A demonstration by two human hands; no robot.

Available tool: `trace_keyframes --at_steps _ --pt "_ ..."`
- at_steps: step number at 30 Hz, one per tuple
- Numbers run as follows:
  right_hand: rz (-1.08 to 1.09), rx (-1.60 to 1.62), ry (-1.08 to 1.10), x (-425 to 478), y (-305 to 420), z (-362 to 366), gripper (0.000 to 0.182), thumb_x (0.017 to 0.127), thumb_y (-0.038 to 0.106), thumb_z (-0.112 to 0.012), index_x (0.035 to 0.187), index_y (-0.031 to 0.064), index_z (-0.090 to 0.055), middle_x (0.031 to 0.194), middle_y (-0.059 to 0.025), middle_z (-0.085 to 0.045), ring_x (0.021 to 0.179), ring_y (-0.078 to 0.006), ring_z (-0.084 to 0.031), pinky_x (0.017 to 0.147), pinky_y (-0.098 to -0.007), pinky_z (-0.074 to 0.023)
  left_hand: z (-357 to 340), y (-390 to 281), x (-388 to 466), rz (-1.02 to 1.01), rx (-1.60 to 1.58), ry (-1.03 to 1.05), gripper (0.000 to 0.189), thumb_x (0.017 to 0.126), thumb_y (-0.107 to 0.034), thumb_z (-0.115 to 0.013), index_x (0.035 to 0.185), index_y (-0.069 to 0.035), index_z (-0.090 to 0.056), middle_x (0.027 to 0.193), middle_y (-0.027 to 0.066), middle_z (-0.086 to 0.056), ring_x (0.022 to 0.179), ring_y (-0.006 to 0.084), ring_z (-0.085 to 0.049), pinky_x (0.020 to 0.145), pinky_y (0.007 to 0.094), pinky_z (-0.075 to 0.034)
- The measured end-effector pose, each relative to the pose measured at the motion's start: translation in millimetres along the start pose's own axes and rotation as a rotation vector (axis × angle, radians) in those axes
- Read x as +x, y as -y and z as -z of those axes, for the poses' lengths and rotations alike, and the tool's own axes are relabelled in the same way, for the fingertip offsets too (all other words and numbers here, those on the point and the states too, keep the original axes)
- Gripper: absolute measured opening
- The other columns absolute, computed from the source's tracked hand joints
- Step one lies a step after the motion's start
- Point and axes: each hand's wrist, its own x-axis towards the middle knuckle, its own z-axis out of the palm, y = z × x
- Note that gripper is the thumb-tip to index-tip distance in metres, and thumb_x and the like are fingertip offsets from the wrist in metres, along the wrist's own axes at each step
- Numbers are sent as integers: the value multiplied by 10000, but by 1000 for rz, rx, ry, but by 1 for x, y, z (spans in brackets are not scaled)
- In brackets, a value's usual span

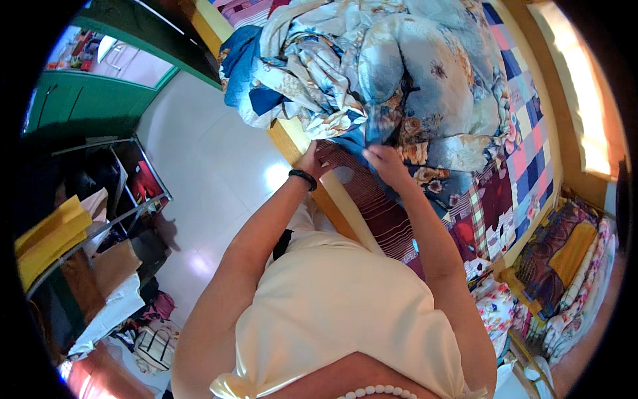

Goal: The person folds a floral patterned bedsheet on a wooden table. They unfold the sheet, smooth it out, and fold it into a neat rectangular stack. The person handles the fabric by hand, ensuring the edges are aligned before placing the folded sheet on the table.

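A floral comforter (438,80) in pale blue, white and brown lies in a bunched heap on the bed before me. My right hand (388,162) pinches part of its dark blue edge with thumb and fingers, slightly blurred by motion. To the left, my left hand (310,162), a black band at its wrist, is just below the comforter's near edge. Its fingers are spread, and no grip on the cloth shows. Between both hands a blue strip of the cloth (353,140) lies over a maroon striped bed cover (374,209).
The wooden bed frame (344,224) runs close to my legs. A metal rack (119,209) with folders and papers stands at left, beside the tiled floor (209,149). Folded textiles (558,259) are piled at right by the wall. A green panel (94,99) is at upper left.
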Motion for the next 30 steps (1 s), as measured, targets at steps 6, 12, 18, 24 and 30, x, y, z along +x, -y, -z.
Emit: trace_keyframes --at_steps 6,12,18,24,30 --pt "-160 145 400 -112 92 72 228 796 153 -552 672 0 -439 614 -19 -382 605 -122 -375 538 -284 -313 -53 -40 -31 -168 -235 254 558 841 -514 -396 1199 -87 -422 1168 86 -505 1030 234 -504 869 397 -404" --pt "98 169 -126 -238 109 135 383 734 291 -604 526 11 -447 471 -55 -343 456 -176 -384 446 -303 -279 -39 -53 -11 -236 -273 38 607 780 -542 -487 1184 -92 -437 1201 88 -471 1078 249 -457 923 410 -361" --pt "-99 174 -476 -335 68 155 312 737 283 -657 620 48 -489 590 36 -446 539 -71 -393 505 -250 -295 -18 -37 -9 -175 -339 -426 740 685 -569 -600 1225 -114 -376 1141 118 -456 1068 306 -437 844 481 -410" --pt "-364 443 -458 -374 -2 153 231 748 261 -667 789 61 -559 724 50 -509 652 -49 -437 612 -208 -353 -20 -2 1 -221 -214 -366 487 737 -464 -603 1022 -85 -493 1039 107 -489 830 275 -541 707 428 -469" --pt "-369 464 -458 -371 -3 133 266 764 309 -645 705 70 -546 667 69 -511 616 -29 -430 571 -191 -336 -37 19 35 -94 -692 -156 231 763 -156 -409 924 -32 -519 972 130 -569 894 305 -536 871 443 -399"
